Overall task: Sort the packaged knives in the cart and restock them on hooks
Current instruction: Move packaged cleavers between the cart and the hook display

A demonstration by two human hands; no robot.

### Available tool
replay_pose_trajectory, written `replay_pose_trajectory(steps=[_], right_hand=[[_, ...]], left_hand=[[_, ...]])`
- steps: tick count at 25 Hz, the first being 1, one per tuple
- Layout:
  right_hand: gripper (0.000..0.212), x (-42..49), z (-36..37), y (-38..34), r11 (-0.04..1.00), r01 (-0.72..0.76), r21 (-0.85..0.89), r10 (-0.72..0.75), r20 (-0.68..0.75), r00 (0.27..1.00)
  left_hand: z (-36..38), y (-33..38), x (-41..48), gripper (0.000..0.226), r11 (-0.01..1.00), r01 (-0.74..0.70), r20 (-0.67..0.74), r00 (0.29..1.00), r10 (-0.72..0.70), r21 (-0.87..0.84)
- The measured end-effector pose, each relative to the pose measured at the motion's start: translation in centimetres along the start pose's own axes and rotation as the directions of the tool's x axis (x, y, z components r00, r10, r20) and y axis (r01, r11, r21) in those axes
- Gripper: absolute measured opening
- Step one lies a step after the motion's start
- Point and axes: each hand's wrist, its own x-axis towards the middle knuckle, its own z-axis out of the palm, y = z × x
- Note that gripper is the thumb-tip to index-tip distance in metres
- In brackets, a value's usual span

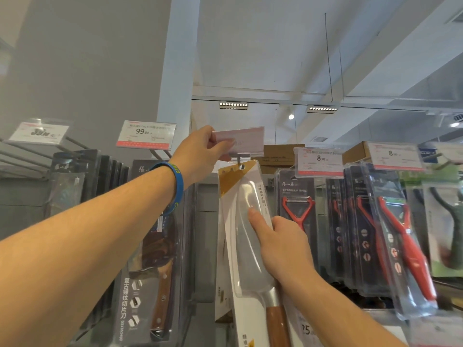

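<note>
A packaged knife (244, 236) in a white and gold card with a clear blister and a wooden handle hangs tilted at the centre. Its top hole sits at the tip of a metal hook (239, 160). My right hand (283, 242) grips the package's right edge, forefinger straight along the blister. My left hand (205, 146), with a blue wristband, pinches the hook's price tag (244, 141) and holds it tipped upward.
Dark packaged knives (147, 259) hang to the left under a 99.00 tag (146, 134). Red peelers (298, 211) in clear packs hang to the right under 8.90 tags (319, 159). Cardboard boxes (283, 151) sit on top behind.
</note>
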Motion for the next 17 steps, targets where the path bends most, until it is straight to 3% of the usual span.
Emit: replay_pose_trajectory(steps=[3, 7, 13, 17], right_hand=[[0.063, 0.1, -0.2, 0.2, 1.000, 0.007, 0.010, -0.007, 0.000, 1.000], [0.062, 0.3, -0.6, 0.5, 0.985, -0.086, 0.150, 0.077, 0.064, 0.995], [0.061, 1.1, -1.3, 0.4, 0.997, -0.021, 0.072, 0.017, 0.049, 0.999], [0.057, 1.2, -0.9, 0.2, 0.947, -0.194, 0.257, 0.151, 0.178, 0.972]], left_hand=[[-0.2, 0.1, 0.0, 0.022, 0.998, -0.038, 0.000, 0.999, 0.038, 0.048], [-0.4, 0.0, 0.4, 0.023, 0.990, -0.081, 0.017, 0.997, 0.079, 0.116], [-0.5, 0.4, 0.8, 0.019, 0.990, -0.097, 0.033, 0.995, 0.094, 0.106], [-0.6, 0.6, 0.7, 0.019, 0.989, -0.095, 0.009, 0.996, 0.094, 0.111]])
